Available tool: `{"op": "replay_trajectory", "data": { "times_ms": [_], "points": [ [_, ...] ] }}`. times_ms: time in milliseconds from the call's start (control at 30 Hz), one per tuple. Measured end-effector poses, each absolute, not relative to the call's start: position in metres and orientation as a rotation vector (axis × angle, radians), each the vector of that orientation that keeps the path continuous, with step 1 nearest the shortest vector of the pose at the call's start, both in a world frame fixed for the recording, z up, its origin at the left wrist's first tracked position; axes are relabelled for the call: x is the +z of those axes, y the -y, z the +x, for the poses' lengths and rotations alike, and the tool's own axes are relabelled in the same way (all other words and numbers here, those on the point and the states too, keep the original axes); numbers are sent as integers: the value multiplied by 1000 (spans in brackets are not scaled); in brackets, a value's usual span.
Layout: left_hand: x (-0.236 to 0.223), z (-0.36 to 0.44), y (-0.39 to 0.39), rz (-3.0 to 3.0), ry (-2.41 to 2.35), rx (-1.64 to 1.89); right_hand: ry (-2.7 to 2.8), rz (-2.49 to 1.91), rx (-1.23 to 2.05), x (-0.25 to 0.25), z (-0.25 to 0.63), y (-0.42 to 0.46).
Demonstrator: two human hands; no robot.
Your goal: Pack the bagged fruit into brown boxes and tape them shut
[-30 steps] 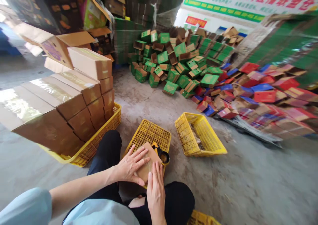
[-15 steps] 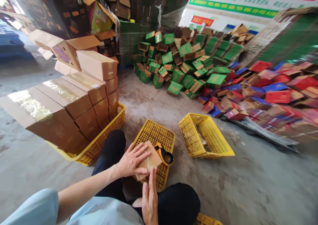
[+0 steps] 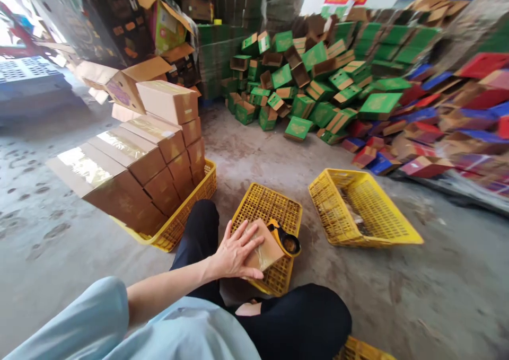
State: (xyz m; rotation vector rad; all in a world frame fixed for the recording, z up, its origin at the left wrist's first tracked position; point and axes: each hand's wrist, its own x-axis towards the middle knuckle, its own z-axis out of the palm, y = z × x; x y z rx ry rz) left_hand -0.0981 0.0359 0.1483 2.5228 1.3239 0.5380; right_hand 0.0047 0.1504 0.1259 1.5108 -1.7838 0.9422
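Note:
My left hand (image 3: 241, 251) lies with spread fingers on top of a small brown cardboard box (image 3: 271, 247), which has a strip of clear tape across it. The box rests on an upturned yellow plastic crate (image 3: 265, 203) between my knees. Against the far right side of the box is an orange and black tape dispenser (image 3: 284, 238). My right hand is out of sight.
Taped cardboard boxes (image 3: 119, 185) are stacked in a yellow crate (image 3: 210, 177) on my left. Another yellow crate (image 3: 382, 206) stands to the right. Green boxes (image 3: 298, 128) and red and blue boxes (image 3: 427, 165) lie in heaps beyond.
My right hand has left the box edge and gone out of view. My left hand stays on the box. The whole view has turned, so things appear shifted rightward and slightly up.

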Motion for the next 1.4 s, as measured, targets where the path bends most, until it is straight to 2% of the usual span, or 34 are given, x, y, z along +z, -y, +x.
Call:
{"op": "replay_trajectory", "data": {
  "times_ms": [133,267,333,400,467,533,633,733,767,833,900,1000,1100,1233,1400],
  "points": [
    [151,-95,-35,2510,-1338,517,1484,1629,1092,123,-22,-197],
    [153,-93,-36,2493,-1336,495,1214,1428,1418,116,-23,-164],
    [155,-91,-38,2503,-1315,478,767,1302,1554,108,-29,-124],
    [157,-89,-41,2507,-1298,464,13,1080,1484,100,-36,-85],
    [160,-88,-43,2497,-1306,459,-372,1077,1487,94,-42,-62],
    [162,-89,-44,2486,-1317,456,-637,1268,1544,92,-48,-58],
    [162,-90,-43,2482,-1310,452,-863,1893,1540,96,-70,-78],
    [160,-91,-42,2480,-1304,445,-742,2706,1341,106,-93,-106],
    [159,-91,-42,2479,-1306,446,-622,2777,1347,107,-96,-112],
    [159,-90,-41,2481,-1310,456,-371,2493,1443,107,-92,-111],
    [159,-90,-41,2492,-1309,465,-81,1710,1454,103,-78,-96],
    [160,-91,-40,2511,-1308,459,277,378,1180,100,-59,-60],
    [161,-91,-40,2510,-1315,454,420,-336,1081,107,-54,-38],
    [161,-90,-39,2506,-1314,462,459,-582,1073,123,-61,-36],
    [159,-90,-40,2504,-1327,459,284,-416,1042,131,-69,-40]
  ]
}}
